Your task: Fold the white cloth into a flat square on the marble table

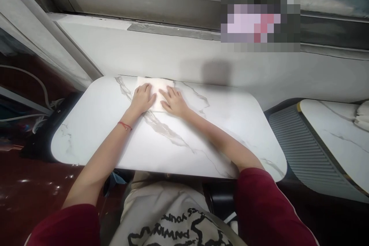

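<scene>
A white folded cloth lies flat on the white marbled table, close to its far edge by the wall. On the cloth's left part rests my left hand, fingers stretched out and thumb apart. My right hand lies on its right side with the fingers spread. Both palms face down, and neither hand grips the cloth. A thin red string bracelet circles my left wrist.
Behind the table rises a white wall below a window. To the right stands another marbled table with a ribbed grey base and a whitish bundle. White cables hang at the left, above a dark red floor.
</scene>
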The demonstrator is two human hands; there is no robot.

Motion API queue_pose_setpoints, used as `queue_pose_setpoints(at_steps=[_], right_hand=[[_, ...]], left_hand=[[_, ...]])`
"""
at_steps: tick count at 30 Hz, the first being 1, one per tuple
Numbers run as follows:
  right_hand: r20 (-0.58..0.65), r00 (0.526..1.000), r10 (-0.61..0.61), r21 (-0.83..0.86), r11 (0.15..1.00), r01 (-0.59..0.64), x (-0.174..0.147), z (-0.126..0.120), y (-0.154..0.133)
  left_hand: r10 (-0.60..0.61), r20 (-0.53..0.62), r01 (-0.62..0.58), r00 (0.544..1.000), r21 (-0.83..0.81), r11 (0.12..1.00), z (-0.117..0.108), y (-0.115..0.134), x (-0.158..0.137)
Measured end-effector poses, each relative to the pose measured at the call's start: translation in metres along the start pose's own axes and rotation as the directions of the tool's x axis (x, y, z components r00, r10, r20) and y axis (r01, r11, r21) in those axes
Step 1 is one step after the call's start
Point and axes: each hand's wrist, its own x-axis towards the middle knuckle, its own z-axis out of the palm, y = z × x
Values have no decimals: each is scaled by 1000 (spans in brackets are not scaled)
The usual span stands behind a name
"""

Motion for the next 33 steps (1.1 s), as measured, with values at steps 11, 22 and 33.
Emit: queue_pose_setpoints(at_steps=[11, 22, 33], right_hand=[[15, 1000, -23, -40, 999, 23, -41, -18, -41], [13, 970, -244, -25, 969, 244, -77, -42, -122], [-24, 940, -340, 31, 940, 340, -29, -11, -216]], left_hand=[[-32, 267, -13, 963, 166, 986, -46, 31, -38], [34, 55, -39, 998, 92, 995, -57, 11, -162], [-195, 133, 192, 972, 36, 981, -100, -68, -215]])
